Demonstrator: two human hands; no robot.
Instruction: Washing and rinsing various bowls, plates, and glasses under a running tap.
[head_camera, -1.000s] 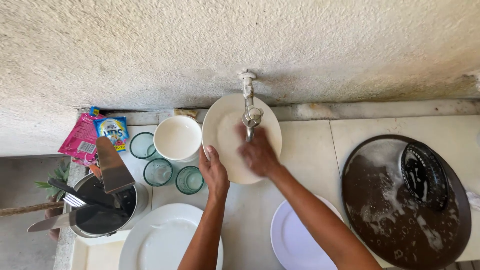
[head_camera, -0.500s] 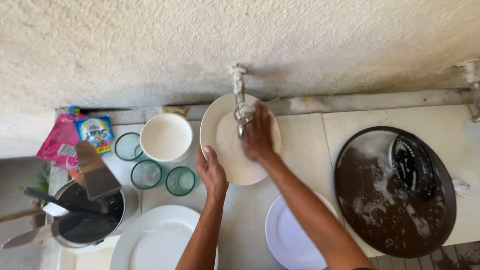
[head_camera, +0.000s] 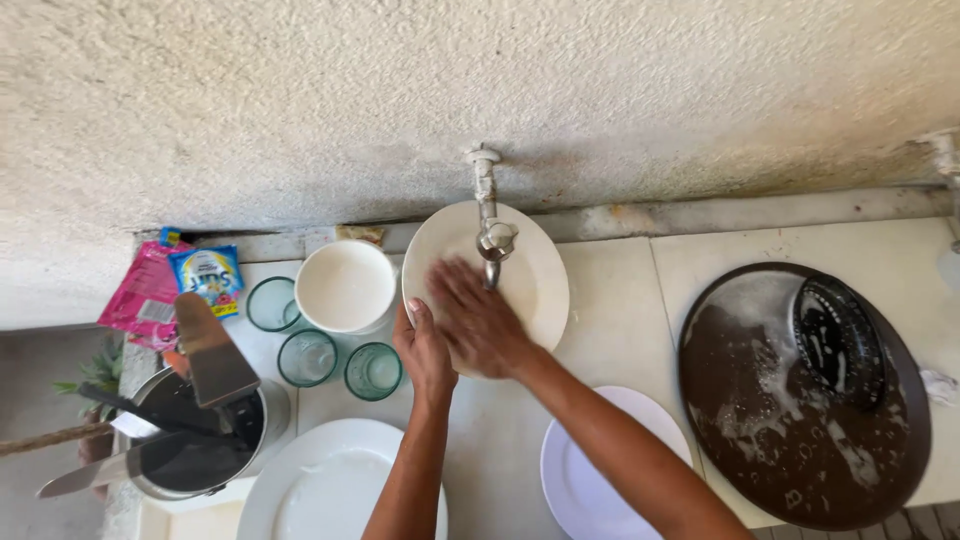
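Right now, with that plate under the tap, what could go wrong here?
The left hand grips only the edge of the cream plate while the right hand rubs its face; if wet, it might slip. The three green glasses stand close beside the left hand, so an elbow or the plate could knock them. The soapy dark tray seems near the counter's edge.

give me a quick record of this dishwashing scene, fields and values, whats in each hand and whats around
left hand: left hand grips the near rim of the cream plate
right hand: right hand lies flat on the plate's face, blurred
tap: metal tap comes out of the wall above the plate
left of plate: white bowl, three green glasses
far left: steel pot with spatula and other utensils, sachets
near edge: two white plates
right: soapy dark round pan
surface: pale tiled counter
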